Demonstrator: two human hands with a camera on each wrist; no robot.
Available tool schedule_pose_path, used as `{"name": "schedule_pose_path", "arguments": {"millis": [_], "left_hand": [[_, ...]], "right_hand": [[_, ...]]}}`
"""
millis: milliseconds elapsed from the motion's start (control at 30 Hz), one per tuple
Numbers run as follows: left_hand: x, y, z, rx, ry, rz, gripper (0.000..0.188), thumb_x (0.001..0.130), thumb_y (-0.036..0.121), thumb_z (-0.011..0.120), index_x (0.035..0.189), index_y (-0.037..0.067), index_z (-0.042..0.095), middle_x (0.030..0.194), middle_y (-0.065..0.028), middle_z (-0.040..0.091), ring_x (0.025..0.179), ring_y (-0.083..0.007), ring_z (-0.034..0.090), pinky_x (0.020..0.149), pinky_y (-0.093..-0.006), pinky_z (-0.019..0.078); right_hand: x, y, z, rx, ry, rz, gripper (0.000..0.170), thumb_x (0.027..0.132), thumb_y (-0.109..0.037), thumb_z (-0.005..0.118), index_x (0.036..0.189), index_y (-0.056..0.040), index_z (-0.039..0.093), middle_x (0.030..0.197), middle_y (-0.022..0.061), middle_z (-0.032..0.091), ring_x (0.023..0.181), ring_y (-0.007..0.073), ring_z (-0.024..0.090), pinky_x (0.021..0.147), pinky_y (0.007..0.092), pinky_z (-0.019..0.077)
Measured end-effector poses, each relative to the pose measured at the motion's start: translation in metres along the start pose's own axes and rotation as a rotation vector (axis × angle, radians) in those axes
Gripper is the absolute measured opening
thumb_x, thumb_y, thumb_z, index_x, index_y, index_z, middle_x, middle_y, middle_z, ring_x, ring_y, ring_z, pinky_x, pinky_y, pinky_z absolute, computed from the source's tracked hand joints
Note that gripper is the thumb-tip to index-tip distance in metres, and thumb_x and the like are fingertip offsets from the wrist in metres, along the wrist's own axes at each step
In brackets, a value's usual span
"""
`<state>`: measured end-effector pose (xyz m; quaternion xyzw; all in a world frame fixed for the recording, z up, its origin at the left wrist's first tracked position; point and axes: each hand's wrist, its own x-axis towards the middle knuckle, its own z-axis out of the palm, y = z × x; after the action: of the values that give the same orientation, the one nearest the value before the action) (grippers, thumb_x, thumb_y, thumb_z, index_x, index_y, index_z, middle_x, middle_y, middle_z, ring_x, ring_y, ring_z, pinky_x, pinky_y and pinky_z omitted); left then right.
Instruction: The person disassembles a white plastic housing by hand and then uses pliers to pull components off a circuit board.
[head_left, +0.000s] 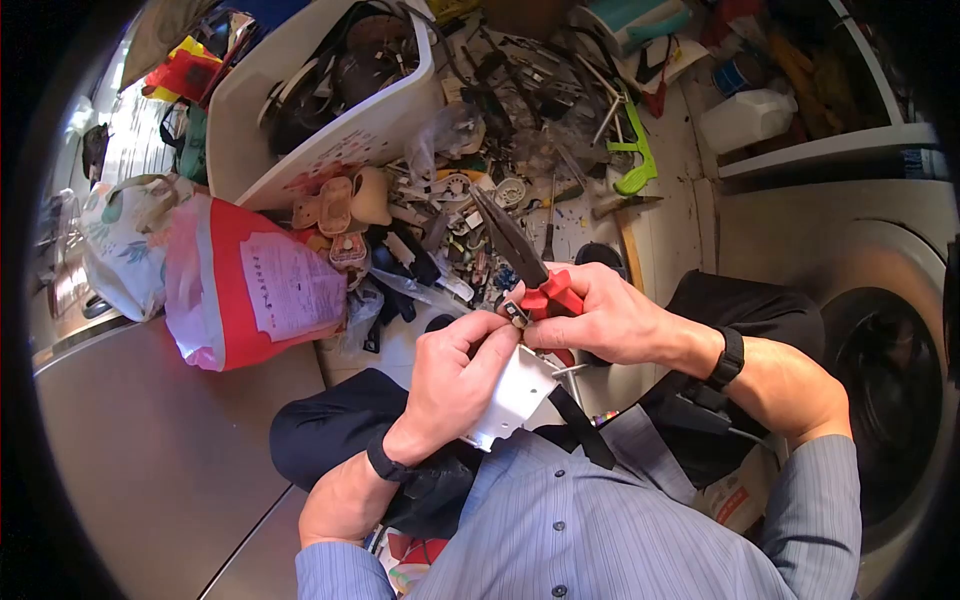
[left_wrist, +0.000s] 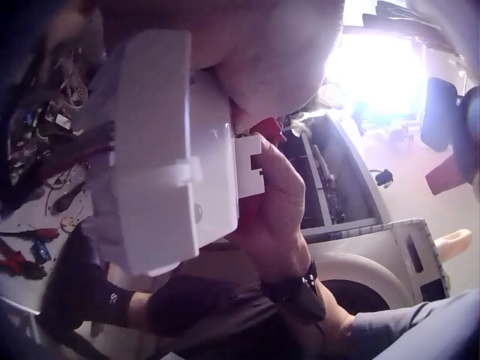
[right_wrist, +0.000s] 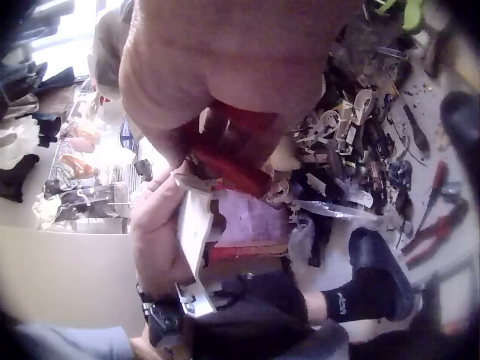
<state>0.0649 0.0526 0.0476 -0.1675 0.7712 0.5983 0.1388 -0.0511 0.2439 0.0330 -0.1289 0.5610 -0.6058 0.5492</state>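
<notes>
My left hand (head_left: 450,372) grips a white plastic housing (head_left: 518,398), held tilted over the lap. In the left wrist view the housing (left_wrist: 157,165) fills the middle, showing a flat edge and a notched tab. Red-handled long-nose pliers (head_left: 548,288) sit in my right hand (head_left: 625,318), their jaws pointing up and away from the housing. Both hands' fingertips meet at a small dark part (head_left: 516,314) at the housing's upper end. In the right wrist view the red handles (right_wrist: 232,169) lie under my right palm, near the white housing (right_wrist: 196,236).
A heap of loose parts (head_left: 470,225) covers the floor ahead. Behind it stands a white bin (head_left: 310,150), with a red and pink bag (head_left: 265,285) on the left. A washing machine (head_left: 870,240) is at the right. More red-handled tools (right_wrist: 439,232) lie near the foot.
</notes>
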Motion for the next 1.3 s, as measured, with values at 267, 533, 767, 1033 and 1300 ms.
{"name": "schedule_pose_path", "arguments": {"millis": [267,533,767,1033,1300], "left_hand": [[0.006,0.005,-0.001,0.003,-0.110,0.008,0.023,0.098,0.020,0.064,0.094,-0.003,0.069,0.073,-0.0067,0.066,0.069,-0.0075,0.059,0.062,-0.0295,0.0484],[0.003,-0.005,-0.003,-0.365,-0.296,-0.200,0.018,0.102,0.017,0.058,0.100,0.003,0.069,0.086,0.0033,0.066,0.075,-0.0037,0.056,0.068,-0.0219,0.0452],[0.000,0.002,-0.003,-0.404,-0.249,-0.202,0.024,0.103,0.022,0.059,0.097,0.001,0.068,0.083,0.0024,0.064,0.076,-0.0055,0.057,0.068,-0.0254,0.0465],[0.000,-0.002,-0.003,-0.321,-0.214,-0.112,0.026,0.104,0.024,0.057,0.098,0.001,0.067,0.084,0.0024,0.062,0.077,-0.0062,0.054,0.069,-0.0263,0.0449],[-0.001,0.007,-0.005,-0.439,-0.329,-0.281,0.022,0.104,0.019,0.058,0.108,0.001,0.069,0.086,0.0059,0.062,0.081,-0.0035,0.055,0.071,-0.0242,0.0451]], "right_hand": [[0.009,-0.005,-0.006,-0.117,0.015,0.075,0.020,0.095,-0.018,0.072,0.104,-0.0002,0.067,0.086,0.0005,0.068,0.077,0.0073,0.061,0.072,0.0257,0.0493],[0.005,-0.021,-0.003,0.022,0.000,0.180,0.023,0.096,-0.024,0.073,0.104,-0.0035,0.067,0.083,-0.0017,0.066,0.072,0.0068,0.056,0.065,0.0270,0.0457],[0.005,-0.027,-0.013,-0.238,-0.076,0.096,0.038,0.086,-0.028,0.084,0.105,-0.0025,0.065,0.078,-0.0032,0.059,0.069,0.0064,0.053,0.060,0.0270,0.0434],[0.004,-0.032,-0.008,-0.270,-0.054,0.094,0.038,0.086,-0.022,0.084,0.111,-0.0012,0.065,0.080,-0.0026,0.057,0.071,0.0074,0.057,0.065,0.0274,0.0468],[0.006,-0.020,-0.013,-0.445,-0.122,-0.206,0.041,0.086,-0.012,0.083,0.122,-0.0015,0.065,0.093,0.0000,0.069,0.085,0.0082,0.062,0.079,0.0270,0.0525]]}}
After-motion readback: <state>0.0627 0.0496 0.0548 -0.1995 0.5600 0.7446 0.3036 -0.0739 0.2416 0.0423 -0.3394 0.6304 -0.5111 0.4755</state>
